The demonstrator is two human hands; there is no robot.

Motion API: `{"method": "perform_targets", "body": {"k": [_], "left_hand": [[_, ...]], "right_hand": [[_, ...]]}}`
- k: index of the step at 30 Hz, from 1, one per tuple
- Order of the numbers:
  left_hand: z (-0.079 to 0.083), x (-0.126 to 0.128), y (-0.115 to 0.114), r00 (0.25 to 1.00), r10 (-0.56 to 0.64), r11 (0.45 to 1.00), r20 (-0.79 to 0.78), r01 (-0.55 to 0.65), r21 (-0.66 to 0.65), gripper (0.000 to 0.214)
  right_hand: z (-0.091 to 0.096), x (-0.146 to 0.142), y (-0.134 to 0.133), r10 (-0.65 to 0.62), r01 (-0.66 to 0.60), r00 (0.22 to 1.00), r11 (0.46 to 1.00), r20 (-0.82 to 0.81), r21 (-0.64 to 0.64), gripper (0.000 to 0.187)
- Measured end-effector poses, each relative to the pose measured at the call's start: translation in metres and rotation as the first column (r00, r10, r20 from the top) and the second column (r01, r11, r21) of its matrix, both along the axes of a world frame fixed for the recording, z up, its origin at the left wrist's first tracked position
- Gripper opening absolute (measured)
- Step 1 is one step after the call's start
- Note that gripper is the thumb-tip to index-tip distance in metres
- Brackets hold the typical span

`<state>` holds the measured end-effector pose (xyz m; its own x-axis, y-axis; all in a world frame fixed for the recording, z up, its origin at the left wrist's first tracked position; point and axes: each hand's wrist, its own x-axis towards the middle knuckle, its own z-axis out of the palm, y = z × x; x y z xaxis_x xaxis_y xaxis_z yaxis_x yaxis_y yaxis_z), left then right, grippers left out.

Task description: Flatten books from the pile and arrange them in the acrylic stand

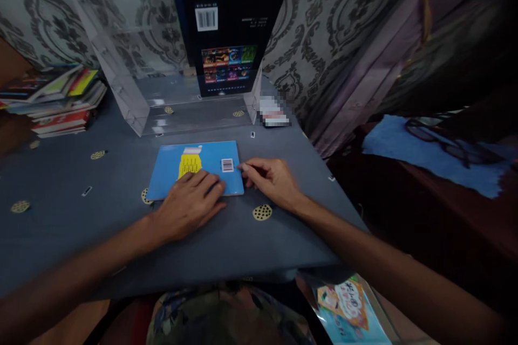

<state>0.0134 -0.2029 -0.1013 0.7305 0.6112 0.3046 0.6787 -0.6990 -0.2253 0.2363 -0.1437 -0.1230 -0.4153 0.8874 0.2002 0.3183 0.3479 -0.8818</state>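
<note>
Head view: a thin book (212, 159) with a bright blue cover lies flat on the dark grey-blue tablecloth (48, 232), in front of a clear plastic stand (135, 113) and apart from it. Its longer side runs left to right. Near its right edge sits a white barcode label (227, 165); left of the middle is a yellow panel (189, 163) with short dark lines of print too small to read, topped by a whitish shape. The cover looks smooth, and its corners look square where they show. The left hand (194, 202) lies palm down over the near edge, fingers loosely bent and not closed around anything, hiding the lower end of the yellow panel. At the right edge, the right hand (275, 180) has its thumb and forefinger close together; whether they pinch the cover or merely touch it, I cannot tell. Behind, a black-covered book (232, 32) leans upright in the stand.
</note>
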Motion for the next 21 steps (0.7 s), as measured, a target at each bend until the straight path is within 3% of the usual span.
{"method": "perform_targets", "body": {"k": [6,12,21], "left_hand": [[-0.001,0.016,0.01,0.999,0.024,1.0,0.034,-0.024,-0.005,0.026],[0.001,0.018,0.012,0.998,0.008,1.0,0.069,-0.009,0.018,0.024],[0.009,0.021,0.012,0.998,-0.001,1.0,0.065,0.002,-0.015,0.028]], "right_hand": [[0.005,0.007,-0.004,0.014,-0.02,0.999,0.982,0.029,0.186,0.027],[0.005,0.009,-0.007,0.103,-0.098,0.995,0.967,-0.01,0.235,0.029],[0.006,0.01,-0.007,0.136,-0.125,0.99,0.957,-0.023,0.261,0.032]]}}
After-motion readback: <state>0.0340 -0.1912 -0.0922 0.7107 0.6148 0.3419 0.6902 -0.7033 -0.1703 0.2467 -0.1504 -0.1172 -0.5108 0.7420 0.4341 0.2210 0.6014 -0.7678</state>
